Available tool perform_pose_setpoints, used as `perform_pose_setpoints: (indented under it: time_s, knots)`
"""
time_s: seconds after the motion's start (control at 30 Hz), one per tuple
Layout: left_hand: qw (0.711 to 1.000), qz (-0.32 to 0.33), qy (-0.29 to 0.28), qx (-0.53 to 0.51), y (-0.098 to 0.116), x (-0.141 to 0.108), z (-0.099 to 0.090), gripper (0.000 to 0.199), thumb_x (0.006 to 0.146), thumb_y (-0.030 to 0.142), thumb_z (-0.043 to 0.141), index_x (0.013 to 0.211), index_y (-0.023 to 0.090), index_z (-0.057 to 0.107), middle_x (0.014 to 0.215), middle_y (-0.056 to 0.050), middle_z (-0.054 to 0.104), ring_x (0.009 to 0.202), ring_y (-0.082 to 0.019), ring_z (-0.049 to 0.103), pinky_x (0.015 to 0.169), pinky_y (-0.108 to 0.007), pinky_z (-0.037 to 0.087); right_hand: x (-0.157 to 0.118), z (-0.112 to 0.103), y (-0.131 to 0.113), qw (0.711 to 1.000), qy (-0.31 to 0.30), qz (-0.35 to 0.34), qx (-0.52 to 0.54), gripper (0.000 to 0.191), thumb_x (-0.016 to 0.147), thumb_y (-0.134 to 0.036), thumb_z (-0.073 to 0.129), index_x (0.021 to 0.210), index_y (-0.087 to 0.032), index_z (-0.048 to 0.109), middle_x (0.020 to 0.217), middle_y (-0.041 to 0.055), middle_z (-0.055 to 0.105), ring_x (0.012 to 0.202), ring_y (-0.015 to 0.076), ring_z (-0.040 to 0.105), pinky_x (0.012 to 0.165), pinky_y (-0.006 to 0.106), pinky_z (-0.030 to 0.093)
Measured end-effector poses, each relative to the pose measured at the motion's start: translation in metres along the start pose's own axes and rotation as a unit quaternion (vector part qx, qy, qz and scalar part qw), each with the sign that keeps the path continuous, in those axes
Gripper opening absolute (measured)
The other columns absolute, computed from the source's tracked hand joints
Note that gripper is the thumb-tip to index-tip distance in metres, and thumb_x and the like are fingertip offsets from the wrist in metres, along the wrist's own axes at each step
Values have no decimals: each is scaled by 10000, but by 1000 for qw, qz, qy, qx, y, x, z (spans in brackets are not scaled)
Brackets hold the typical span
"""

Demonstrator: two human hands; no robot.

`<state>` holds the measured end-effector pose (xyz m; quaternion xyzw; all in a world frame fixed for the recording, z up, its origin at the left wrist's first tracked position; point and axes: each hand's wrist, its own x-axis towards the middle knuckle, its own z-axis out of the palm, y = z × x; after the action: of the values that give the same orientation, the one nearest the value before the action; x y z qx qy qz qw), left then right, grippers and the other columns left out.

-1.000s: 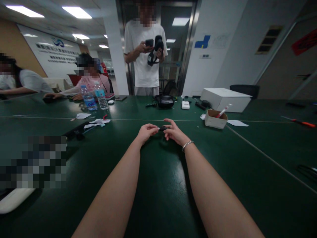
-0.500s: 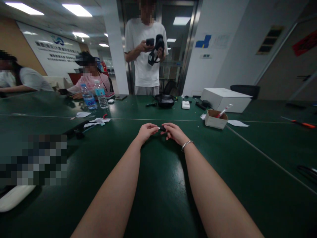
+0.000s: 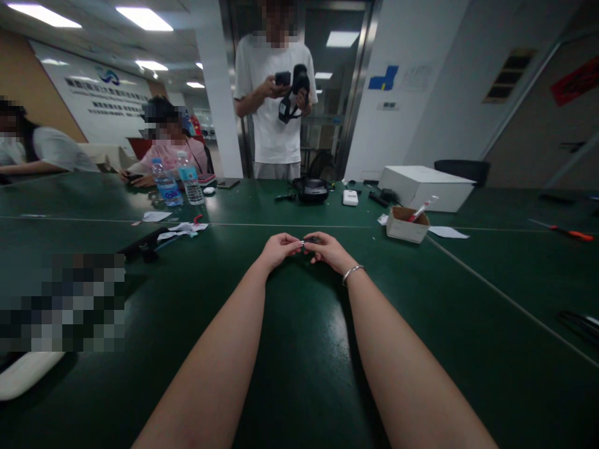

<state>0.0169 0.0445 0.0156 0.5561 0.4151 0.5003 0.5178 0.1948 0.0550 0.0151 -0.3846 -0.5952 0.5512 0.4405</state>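
Over the green table (image 3: 299,337), my left hand (image 3: 279,249) and my right hand (image 3: 328,251) meet at their fingertips. Between them is a small dark object (image 3: 311,240) with a shiny metal end. My right fingers are closed round its dark part, which they largely cover. The fingertips of my left hand pinch the metal end at its left. The object is too small for me to tell what it is. A silver bracelet (image 3: 352,274) circles my right wrist.
Bottles (image 3: 189,181), paper scraps (image 3: 182,233) and a black device (image 3: 312,189) lie ahead. To the right are a small open box (image 3: 407,226), a white box (image 3: 425,187) and a screwdriver (image 3: 568,232). A person (image 3: 276,100) stands across the table; others sit left.
My fingertips have drawn slightly closer together around the small object, and less of its dark part shows between them. The seated person in pink has shifted their hands.
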Motion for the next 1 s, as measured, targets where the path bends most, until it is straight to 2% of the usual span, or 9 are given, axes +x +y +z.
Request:
perform_pose_setpoints:
  time_s: [0.23,0.43,0.57,0.7,0.9,1.0]
  knots:
    - [1000,-4,7,-15,0,2,2,346,632,355,822,793,135,609,688,-29,663,627,-118,615,606,-247,457,-1,1,0,1000,2,3,9,234,779,-298,738,900,-149,604,620,-14,656,382,33,455,429,178,519]
    - [1000,-15,3,3,-2,5,4,269,701,325,779,792,135,612,665,-30,652,580,-107,595,565,-236,445,0,-1,3,1000,9,3,24,238,734,-260,763,890,-146,624,618,-26,640,389,29,460,443,187,529]
    - [1000,2,-16,25,-3,4,6,263,679,295,791,801,127,629,661,-34,657,592,-112,593,587,-246,446,-1,-1,4,999,16,-8,41,266,699,-234,780,897,-149,625,606,-45,623,382,23,435,447,200,531]
    - [999,-3,-19,35,-3,4,5,294,677,338,790,805,117,644,664,-42,655,600,-118,593,614,-265,450,-1,-1,4,999,18,-4,48,259,697,-222,772,895,-149,623,590,-56,609,379,22,433,442,198,528]
    - [998,28,-13,57,-6,3,3,310,651,397,795,779,133,695,705,-45,667,626,-121,569,633,-265,451,0,-1,3,1000,4,4,14,244,694,-201,783,893,-142,656,651,-19,653,398,27,473,425,180,526]
    - [998,11,-21,58,-5,2,5,293,658,379,795,775,128,700,699,-55,671,616,-122,560,636,-268,456,1,-1,3,1000,9,3,-9,231,689,-173,787,883,-132,668,660,-1,669,412,35,502,413,165,519]
